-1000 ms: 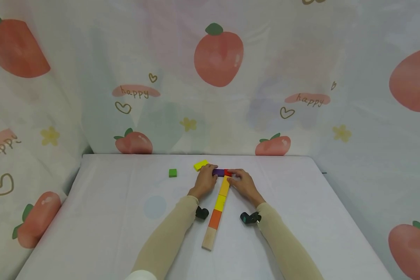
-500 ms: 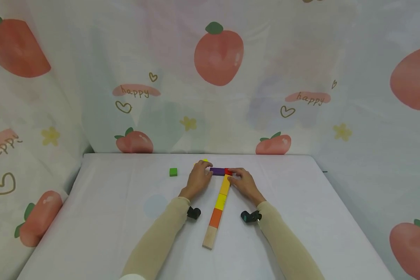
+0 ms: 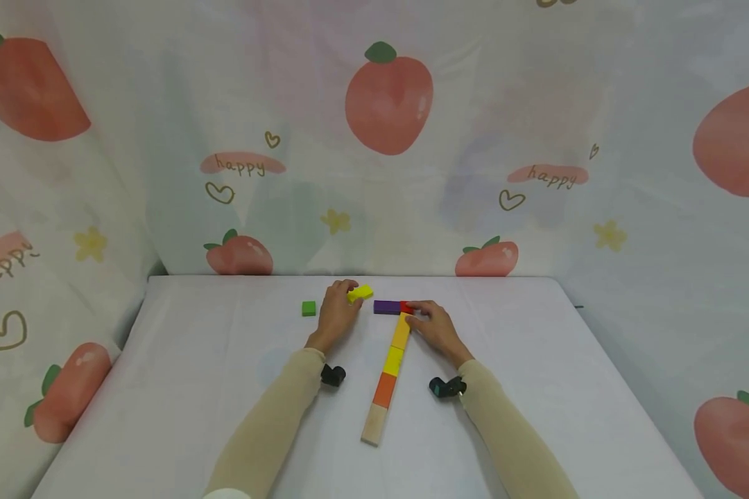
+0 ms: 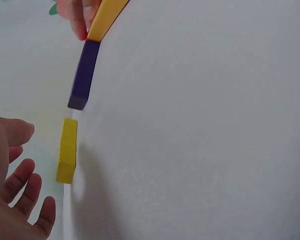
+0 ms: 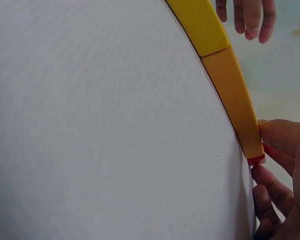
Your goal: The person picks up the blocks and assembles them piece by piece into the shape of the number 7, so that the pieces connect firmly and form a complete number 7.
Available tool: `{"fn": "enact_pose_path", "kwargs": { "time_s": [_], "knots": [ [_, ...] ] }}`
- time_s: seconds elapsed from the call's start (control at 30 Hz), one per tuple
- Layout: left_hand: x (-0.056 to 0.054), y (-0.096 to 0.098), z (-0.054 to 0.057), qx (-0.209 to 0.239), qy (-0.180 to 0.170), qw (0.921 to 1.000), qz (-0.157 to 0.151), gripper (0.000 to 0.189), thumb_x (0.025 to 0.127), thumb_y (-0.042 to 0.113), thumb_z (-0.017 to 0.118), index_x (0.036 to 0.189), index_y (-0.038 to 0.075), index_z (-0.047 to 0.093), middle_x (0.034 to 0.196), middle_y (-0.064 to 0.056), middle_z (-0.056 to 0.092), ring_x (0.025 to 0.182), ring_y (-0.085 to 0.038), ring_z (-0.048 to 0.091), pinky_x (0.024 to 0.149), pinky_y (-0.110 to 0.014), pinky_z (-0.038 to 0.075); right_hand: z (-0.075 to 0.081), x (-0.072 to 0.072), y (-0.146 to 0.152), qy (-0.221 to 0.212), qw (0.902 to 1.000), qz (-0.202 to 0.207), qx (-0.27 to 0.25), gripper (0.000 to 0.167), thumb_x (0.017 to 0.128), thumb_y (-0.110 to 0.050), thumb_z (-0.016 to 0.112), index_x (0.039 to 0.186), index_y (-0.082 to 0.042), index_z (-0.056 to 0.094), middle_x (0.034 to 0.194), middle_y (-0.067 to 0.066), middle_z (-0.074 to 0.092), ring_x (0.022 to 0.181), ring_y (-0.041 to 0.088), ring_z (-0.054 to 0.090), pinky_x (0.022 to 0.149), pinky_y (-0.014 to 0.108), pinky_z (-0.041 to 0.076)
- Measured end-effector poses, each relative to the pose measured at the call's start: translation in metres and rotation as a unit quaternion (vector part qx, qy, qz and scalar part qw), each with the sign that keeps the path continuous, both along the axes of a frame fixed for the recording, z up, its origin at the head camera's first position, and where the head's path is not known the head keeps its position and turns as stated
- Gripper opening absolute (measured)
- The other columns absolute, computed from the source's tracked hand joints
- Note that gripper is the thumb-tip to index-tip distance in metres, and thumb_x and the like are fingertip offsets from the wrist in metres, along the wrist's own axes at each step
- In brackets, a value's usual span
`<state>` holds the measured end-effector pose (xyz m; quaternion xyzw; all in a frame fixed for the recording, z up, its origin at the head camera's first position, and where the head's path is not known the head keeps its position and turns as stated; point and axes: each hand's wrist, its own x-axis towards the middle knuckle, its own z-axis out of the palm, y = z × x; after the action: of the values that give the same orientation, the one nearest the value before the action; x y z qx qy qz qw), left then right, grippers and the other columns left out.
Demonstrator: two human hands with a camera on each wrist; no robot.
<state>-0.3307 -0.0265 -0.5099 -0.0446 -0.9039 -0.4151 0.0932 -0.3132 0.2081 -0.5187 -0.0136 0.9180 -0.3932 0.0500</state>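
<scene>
My left hand (image 3: 333, 315) is beside a loose yellow block (image 3: 362, 293); in the left wrist view its fingers are loosely bent and apart from that block (image 4: 67, 150). At the far end of a row of blocks, my right hand (image 3: 435, 329) pinches around a small red block (image 3: 406, 305), the thumb against the amber block (image 5: 235, 100). A purple block (image 3: 387, 307) extends left from the red one. The row runs toward me from the amber block through a yellow block (image 3: 393, 361), an orange block (image 3: 384, 390) and a plain wooden block (image 3: 373, 424).
A green block (image 3: 308, 308) lies left of my left hand on the white-covered table (image 3: 537, 416). Behind the table hangs a fruit-print cloth (image 3: 399, 208), which also covers both sides. Each wrist wears a small black camera (image 3: 333, 375).
My left hand has let go of the purple block and moved left to the loose yellow block, which now shows between its fingertips in the head view. My right hand has stayed in place.
</scene>
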Motion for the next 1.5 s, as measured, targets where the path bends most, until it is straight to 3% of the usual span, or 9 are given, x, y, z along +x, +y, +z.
{"fn": "enact_pose_path", "kwargs": {
  "time_s": [0.17,0.53,0.83,1.23,1.5],
  "knots": [
    [-0.005,-0.005,-0.006,0.029,-0.015,0.9992,0.023,0.036,0.093,0.018,0.068,0.127,0.008,0.061,0.124,-0.011,0.060,0.115,-0.027,0.053,0.102,-0.040,0.047,-0.003,0.000,0.001,-0.006,1.0000,-0.003,0.000,0.042,0.095,-0.030,0.064,0.136,-0.021,0.059,0.142,0.011,0.051,0.127,0.033,0.046,0.111,0.053,0.037],
    [-0.010,-0.007,-0.011,-0.017,-0.057,0.9978,0.028,0.050,0.092,0.025,0.069,0.137,0.010,0.056,0.130,-0.013,0.059,0.124,-0.033,0.050,0.106,-0.046,0.039,-0.001,0.001,0.001,-0.008,0.9999,-0.004,-0.005,0.042,0.095,-0.029,0.064,0.136,-0.021,0.059,0.142,0.011,0.050,0.128,0.033,0.045,0.112,0.054,0.036],
    [-0.009,-0.004,-0.016,-0.031,-0.054,0.9974,0.035,0.049,0.090,0.030,0.071,0.132,0.009,0.060,0.127,-0.011,0.061,0.123,-0.032,0.048,0.104,-0.046,0.034,-0.005,0.003,0.001,-0.001,1.0000,-0.004,0.001,0.042,0.094,-0.028,0.065,0.135,-0.020,0.060,0.140,0.012,0.052,0.125,0.033,0.047,0.110,0.054,0.037],
    [-0.012,-0.001,-0.015,-0.036,-0.064,0.9960,0.050,0.043,0.091,0.028,0.070,0.128,0.008,0.063,0.133,-0.013,0.056,0.126,-0.033,0.044,0.107,-0.045,0.031,-0.002,0.001,-0.001,-0.006,0.9999,-0.008,-0.006,0.042,0.094,-0.030,0.065,0.135,-0.022,0.060,0.140,0.011,0.052,0.126,0.033,0.046,0.111,0.054,0.036],
    [-0.012,-0.005,-0.012,-0.040,-0.068,0.9963,0.036,0.042,0.091,0.027,0.071,0.128,0.010,0.063,0.130,-0.013,0.057,0.121,-0.032,0.047,0.106,-0.045,0.034,0.000,0.000,0.001,0.001,1.0000,-0.003,-0.006,0.042,0.094,-0.029,0.065,0.135,-0.021,0.060,0.139,0.010,0.053,0.125,0.032,0.047,0.110,0.053,0.037]
  ]
}}
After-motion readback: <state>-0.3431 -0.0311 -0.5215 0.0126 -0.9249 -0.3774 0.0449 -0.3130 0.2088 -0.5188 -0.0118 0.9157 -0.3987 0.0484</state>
